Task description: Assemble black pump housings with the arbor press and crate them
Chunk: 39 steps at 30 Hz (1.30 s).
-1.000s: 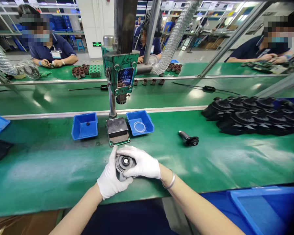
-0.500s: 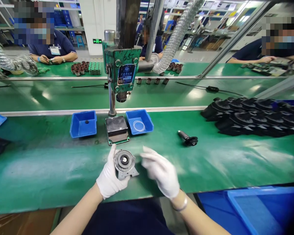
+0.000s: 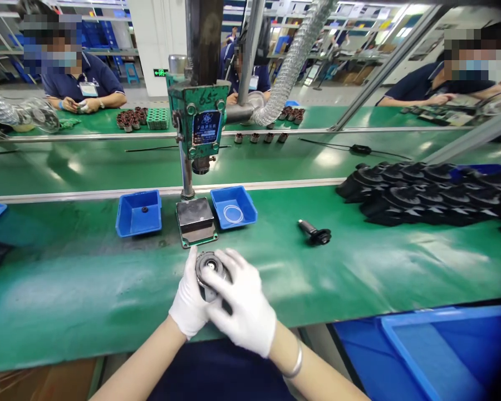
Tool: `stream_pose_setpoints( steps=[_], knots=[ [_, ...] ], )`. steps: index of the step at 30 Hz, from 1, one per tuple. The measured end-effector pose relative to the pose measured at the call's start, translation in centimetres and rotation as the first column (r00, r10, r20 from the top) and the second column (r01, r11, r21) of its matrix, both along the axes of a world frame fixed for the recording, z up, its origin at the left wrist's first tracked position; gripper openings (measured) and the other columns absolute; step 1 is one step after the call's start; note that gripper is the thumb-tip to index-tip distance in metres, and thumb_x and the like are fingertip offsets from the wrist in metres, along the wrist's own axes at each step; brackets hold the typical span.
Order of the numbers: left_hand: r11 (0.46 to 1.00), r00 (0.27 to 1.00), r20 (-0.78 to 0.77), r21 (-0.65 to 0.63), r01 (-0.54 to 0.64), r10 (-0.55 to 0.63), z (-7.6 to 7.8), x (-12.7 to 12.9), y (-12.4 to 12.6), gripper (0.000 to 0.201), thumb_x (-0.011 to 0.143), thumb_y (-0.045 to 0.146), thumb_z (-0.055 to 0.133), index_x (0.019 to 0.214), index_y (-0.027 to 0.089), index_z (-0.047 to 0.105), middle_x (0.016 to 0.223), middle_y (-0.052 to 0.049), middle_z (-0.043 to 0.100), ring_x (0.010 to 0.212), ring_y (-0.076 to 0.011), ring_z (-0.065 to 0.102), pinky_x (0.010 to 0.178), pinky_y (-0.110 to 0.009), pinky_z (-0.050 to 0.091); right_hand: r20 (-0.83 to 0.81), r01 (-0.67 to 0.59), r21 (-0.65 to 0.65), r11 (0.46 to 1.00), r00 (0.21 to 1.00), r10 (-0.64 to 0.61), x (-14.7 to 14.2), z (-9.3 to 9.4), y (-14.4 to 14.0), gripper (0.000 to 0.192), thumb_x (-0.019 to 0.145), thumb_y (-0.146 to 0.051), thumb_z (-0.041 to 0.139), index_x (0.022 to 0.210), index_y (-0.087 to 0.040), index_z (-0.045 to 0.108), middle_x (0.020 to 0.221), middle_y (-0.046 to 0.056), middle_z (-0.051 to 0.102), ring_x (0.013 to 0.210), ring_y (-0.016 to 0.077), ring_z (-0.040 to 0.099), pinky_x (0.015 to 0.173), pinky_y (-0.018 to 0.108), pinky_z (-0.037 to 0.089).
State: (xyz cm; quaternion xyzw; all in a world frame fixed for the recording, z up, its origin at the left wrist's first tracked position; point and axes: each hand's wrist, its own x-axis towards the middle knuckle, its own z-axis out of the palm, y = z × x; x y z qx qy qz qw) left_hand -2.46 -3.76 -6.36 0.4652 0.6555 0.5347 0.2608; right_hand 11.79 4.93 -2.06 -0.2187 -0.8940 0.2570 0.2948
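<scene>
My white-gloved left hand (image 3: 189, 306) is closed around a round grey metal housing (image 3: 205, 259), thumb up along its left edge. The housing has concentric rings and a black-ringed hub with a bright centre. My right hand (image 3: 250, 306), also gloved, lies over the housing's right side, its fingers bent round the rim and one across the face near the hub. That hand hides the right and lower parts of the housing. Both hands are just in front of the press base (image 3: 195, 217). A black shaft with a flanged end (image 3: 315, 233) lies on the bench to their right.
A green hand press (image 3: 200, 120) stands beyond my hands. Left of its base sits a blue bin (image 3: 125, 214) with a small black ring; right of it, another blue bin (image 3: 250, 214) holds white rings. Black housings (image 3: 413, 195) are massed at right. Co-workers sit across the bench.
My right hand has moved left onto the housing and now touches it. The left hand keeps its hold. The whole view has shifted slightly.
</scene>
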Motion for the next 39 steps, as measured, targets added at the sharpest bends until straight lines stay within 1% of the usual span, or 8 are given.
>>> stream_pose_setpoints(
  steps=[3, 7, 15, 21, 27, 33, 37, 39],
  knots=[
    [0.999, 0.998, 0.053, 0.012, 0.031, -0.031, -0.5, 0.1, -0.6, 0.113, 0.075, 0.035, 0.074, 0.152, 0.024, -0.008, 0.148, -0.017, 0.040, 0.135, -0.0325, 0.044, 0.114, -0.053, 0.033, 0.183, -0.037, 0.136, 0.990, 0.983, 0.012, -1.2, -0.3, -1.5, 0.061, 0.070, -0.055, 0.072, 0.128, -0.042, 0.057, 0.153, 0.013, 0.028, 0.133, 0.0516, 0.029, 0.086, 0.064, 0.040],
    [0.987, 0.985, -0.076, 0.030, 0.158, -0.155, -0.3, -1.9, -2.8, 0.105, 0.080, 0.028, 0.071, 0.152, 0.031, -0.005, 0.153, -0.016, 0.031, 0.141, -0.0323, 0.034, 0.117, -0.058, 0.024, 0.231, 0.025, 0.128, 0.991, 0.971, -0.055, -2.0, -0.9, -2.0, 0.057, 0.077, -0.050, 0.070, 0.130, -0.041, 0.056, 0.156, 0.013, 0.023, 0.105, 0.0359, 0.055, 0.079, 0.050, 0.048],
    [0.975, 0.938, 0.321, 0.131, -0.179, 0.129, 0.9, -5.2, -4.9, 0.072, 0.089, 0.034, 0.061, 0.148, 0.038, 0.020, 0.148, -0.011, 0.036, 0.132, -0.0274, 0.047, 0.111, -0.051, 0.036, -0.070, 0.053, 0.259, 0.964, 0.997, -0.036, -0.2, 0.8, 0.0, 0.051, 0.070, -0.025, 0.072, 0.120, -0.034, 0.065, 0.160, 0.003, 0.010, 0.109, 0.0338, 0.052, 0.086, 0.049, 0.048],
    [0.985, 0.942, 0.313, 0.081, -0.152, 0.120, 0.5, -5.2, -4.7, 0.069, 0.090, 0.036, 0.060, 0.148, 0.031, 0.023, 0.148, -0.014, 0.037, 0.133, -0.0289, 0.046, 0.112, -0.052, 0.035, 0.040, -0.001, 0.224, 0.975, 0.999, -0.008, -0.7, -0.2, -0.2, 0.049, 0.071, -0.023, 0.069, 0.119, -0.031, 0.066, 0.155, 0.011, 0.025, 0.102, 0.0318, 0.056, 0.081, 0.046, 0.050],
    [0.985, 0.929, 0.342, 0.044, -0.166, 0.141, 0.5, -5.4, -4.8, 0.065, 0.089, 0.039, 0.060, 0.145, 0.027, 0.030, 0.147, -0.014, 0.041, 0.133, -0.0302, 0.046, 0.112, -0.051, 0.035, -0.010, 0.044, 0.234, 0.971, 0.999, -0.042, -1.3, -0.6, -1.2, 0.048, 0.070, -0.025, 0.070, 0.118, -0.033, 0.067, 0.157, 0.008, 0.020, 0.102, 0.0329, 0.056, 0.082, 0.049, 0.050],
    [0.997, 0.981, 0.186, 0.058, 0.048, -0.057, 1.1, -4.7, -4.9, 0.080, 0.089, 0.033, 0.061, 0.152, 0.030, 0.012, 0.158, -0.013, 0.022, 0.146, -0.0302, 0.026, 0.119, -0.054, 0.021, 0.163, -0.036, 0.062, 0.997, 0.986, 0.026, -0.4, 0.6, -1.7, 0.064, 0.072, -0.028, 0.070, 0.134, -0.032, 0.053, 0.156, 0.011, 0.027, 0.105, 0.0330, 0.058, 0.085, 0.050, 0.052],
    [0.983, 0.981, 0.085, -0.037, 0.181, -0.177, 2.1, -2.3, -2.3, 0.112, 0.072, 0.030, 0.077, 0.153, 0.027, -0.001, 0.159, -0.016, 0.020, 0.146, -0.0331, 0.022, 0.120, -0.055, 0.017, -0.021, -0.005, -0.113, 0.994, 1.000, 0.002, -1.1, 1.6, -0.1, 0.072, 0.081, -0.024, 0.057, 0.148, -0.021, 0.033, 0.150, 0.013, 0.039, 0.133, 0.0308, 0.043, 0.108, 0.050, 0.041],
    [0.986, 0.978, 0.144, -0.046, 0.162, -0.154, 2.5, -1.2, -0.7, 0.113, 0.072, 0.031, 0.076, 0.152, 0.024, -0.003, 0.156, -0.018, 0.027, 0.143, -0.0325, 0.032, 0.118, -0.053, 0.024, -0.113, -0.050, -0.206, 0.977, 0.993, 0.027, -1.4, 1.1, 1.0, 0.062, 0.086, -0.026, 0.052, 0.146, -0.019, 0.037, 0.145, 0.012, 0.047, 0.135, 0.0274, 0.043, 0.113, 0.049, 0.037]
  ],
)
